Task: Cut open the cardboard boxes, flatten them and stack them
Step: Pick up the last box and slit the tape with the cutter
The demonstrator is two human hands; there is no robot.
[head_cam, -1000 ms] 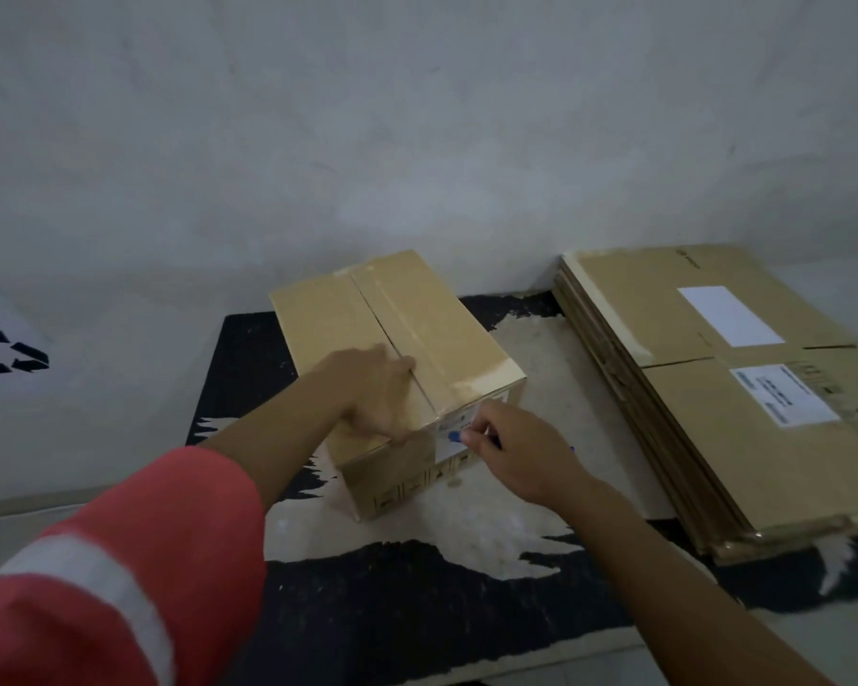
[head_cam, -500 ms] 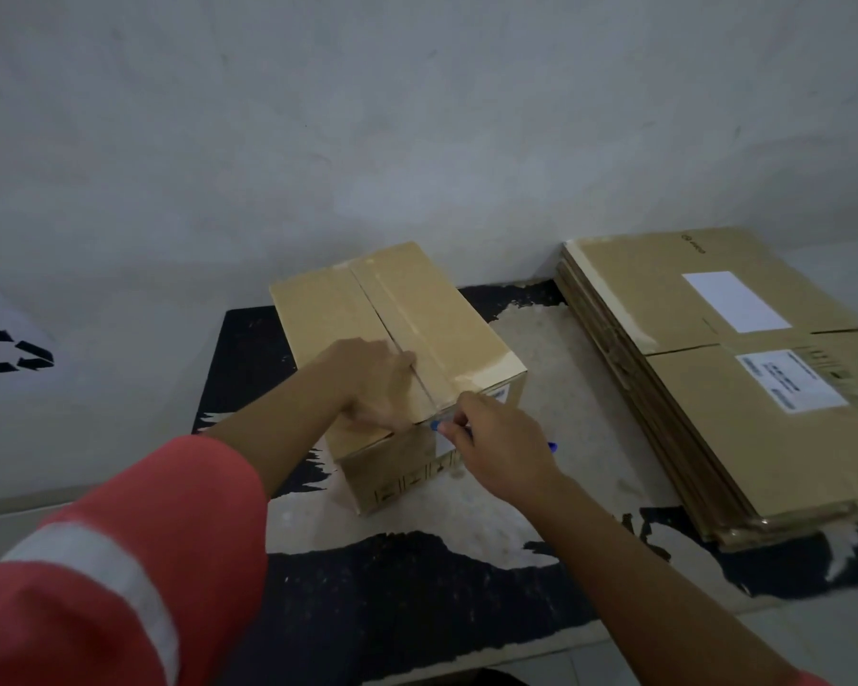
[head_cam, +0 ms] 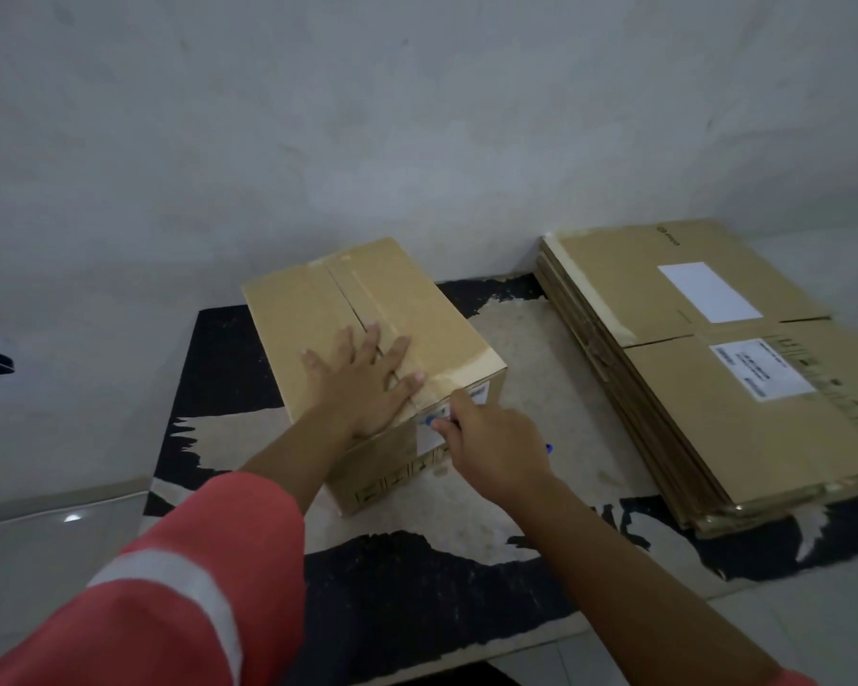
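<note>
Beside the flattened stack (head_cam: 664,388), our taped box (head_cam: 298,319) sits on the worn mat (head_cam: 229,368): left hand (head_cam: 362,383) has spread flat on top, right hand (head_cam: 491,448), pinching the blue cutter (head_cam: 432,419), drops to the near end, so we reckon the cut's starting.

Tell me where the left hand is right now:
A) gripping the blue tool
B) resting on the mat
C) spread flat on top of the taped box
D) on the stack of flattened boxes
C: the left hand lies with fingers spread on top of the taped box, while the right hand holds the blue tool at the box's near end.
</note>
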